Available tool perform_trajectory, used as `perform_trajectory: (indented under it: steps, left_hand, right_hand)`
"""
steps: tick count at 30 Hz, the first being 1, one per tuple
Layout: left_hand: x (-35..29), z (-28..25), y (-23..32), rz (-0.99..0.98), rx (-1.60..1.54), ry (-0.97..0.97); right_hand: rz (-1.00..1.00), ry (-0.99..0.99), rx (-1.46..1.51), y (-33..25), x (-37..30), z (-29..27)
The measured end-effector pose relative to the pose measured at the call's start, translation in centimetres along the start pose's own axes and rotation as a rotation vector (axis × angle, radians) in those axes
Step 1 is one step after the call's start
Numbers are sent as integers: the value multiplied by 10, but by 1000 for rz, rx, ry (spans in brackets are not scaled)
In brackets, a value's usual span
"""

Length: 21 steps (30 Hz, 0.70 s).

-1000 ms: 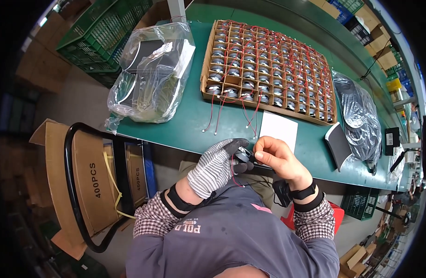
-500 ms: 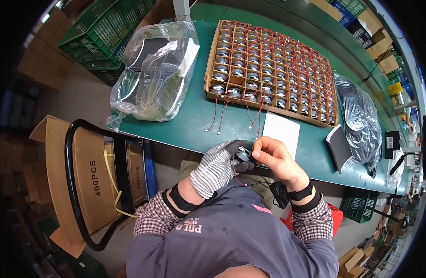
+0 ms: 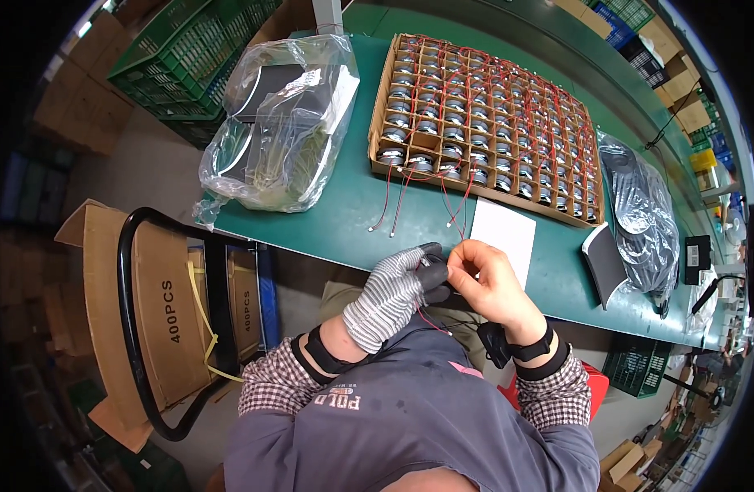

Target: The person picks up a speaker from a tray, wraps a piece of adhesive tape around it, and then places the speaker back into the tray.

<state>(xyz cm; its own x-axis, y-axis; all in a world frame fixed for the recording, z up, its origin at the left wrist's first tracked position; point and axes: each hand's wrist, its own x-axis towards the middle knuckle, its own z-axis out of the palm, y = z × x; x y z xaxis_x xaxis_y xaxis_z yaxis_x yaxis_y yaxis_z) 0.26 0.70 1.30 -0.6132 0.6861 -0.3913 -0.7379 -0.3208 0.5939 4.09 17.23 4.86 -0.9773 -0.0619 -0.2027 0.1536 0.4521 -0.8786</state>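
Note:
My left hand (image 3: 389,297), in a striped glove with dark fingertips, is closed around a small round speaker, mostly hidden by the fingers. A thin red wire (image 3: 432,322) with a pale connector hangs below that hand. My bare right hand (image 3: 493,285) meets the gloved fingertips, its thumb and forefinger pinched together; what is between them cannot be made out. Both hands are just off the near edge of the green table (image 3: 336,238). Beyond them lies a divided cardboard tray (image 3: 496,192) of similar speakers with red wires, some dangling over its front.
A white sheet (image 3: 505,239) lies right of my hands. Clear bags hold black-and-white panels (image 3: 270,90) at left and round black parts (image 3: 635,209) at right, beside a curved black panel (image 3: 601,264). A black-framed trolley (image 3: 124,328) with cartons stands at left; green crates (image 3: 168,70) sit behind.
The gloved fingers have closed further over the speaker, covering more of it. My right hand stays pinched beside it. The view has shifted slightly.

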Motion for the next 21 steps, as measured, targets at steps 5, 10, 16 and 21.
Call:
perform_trajectory:
  steps: [5, 10, 16, 21]
  left_hand:
    - [1, -7, -1, 108, 439, 60]
    - [-3, -1, 3, 257, 308, 125]
    - [1, -8, 2, 641, 373, 163]
    - [-2, -7, 1, 668, 340, 219]
  right_hand:
    - [53, -1, 173, 1, 0, -1]
    - [109, 172, 641, 3, 2, -17]
    - [13, 296, 522, 22, -7, -27]
    - [-296, 323, -143, 0, -19, -21]
